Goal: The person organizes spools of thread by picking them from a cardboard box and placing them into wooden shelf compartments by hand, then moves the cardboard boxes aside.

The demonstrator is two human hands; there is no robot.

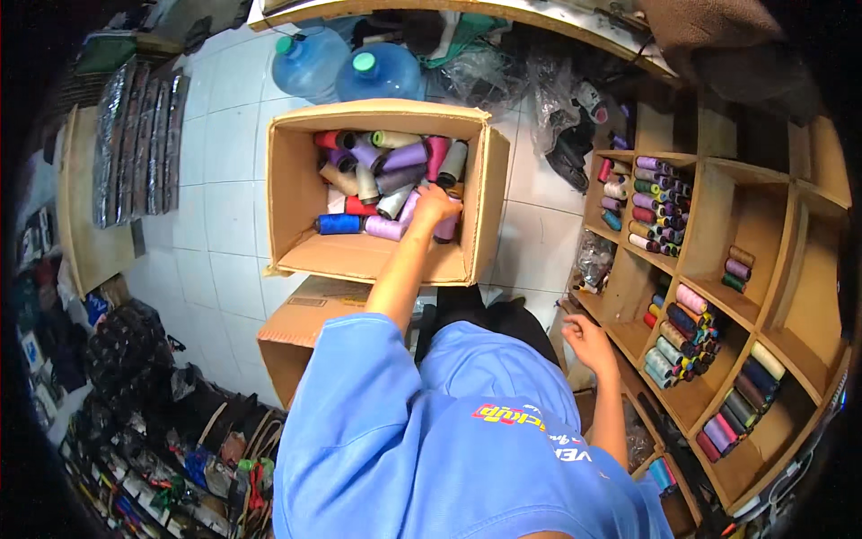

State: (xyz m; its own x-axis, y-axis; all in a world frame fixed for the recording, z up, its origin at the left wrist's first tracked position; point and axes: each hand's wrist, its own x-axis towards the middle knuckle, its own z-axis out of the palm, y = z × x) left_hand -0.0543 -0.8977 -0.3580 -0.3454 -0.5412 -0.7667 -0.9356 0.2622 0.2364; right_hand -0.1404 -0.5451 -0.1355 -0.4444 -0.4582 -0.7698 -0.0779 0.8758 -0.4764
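An open cardboard box [285, 193] in front of me holds many thread spools, among them a blue spool [339, 224], a purple spool [402, 158] and a magenta spool [437, 158]. My left hand [436, 207] reaches down inside, at the box's right side, its fingers curled around a spool that the hand mostly covers. A lilac spool [384, 226] lies beside my left wrist. My right hand [588, 341] hangs by the wooden shelf [628, 334], fingers loosely bent and apart, with nothing in them.
More spools [660, 202] stand in stacks in the shelf's compartments at right. Another cardboard box [314, 314] sits below the open one. Two large blue water bottles [382, 76] are behind it. Plastic bags [485, 76] lie at the back, and clutter [180, 458] fills the lower left.
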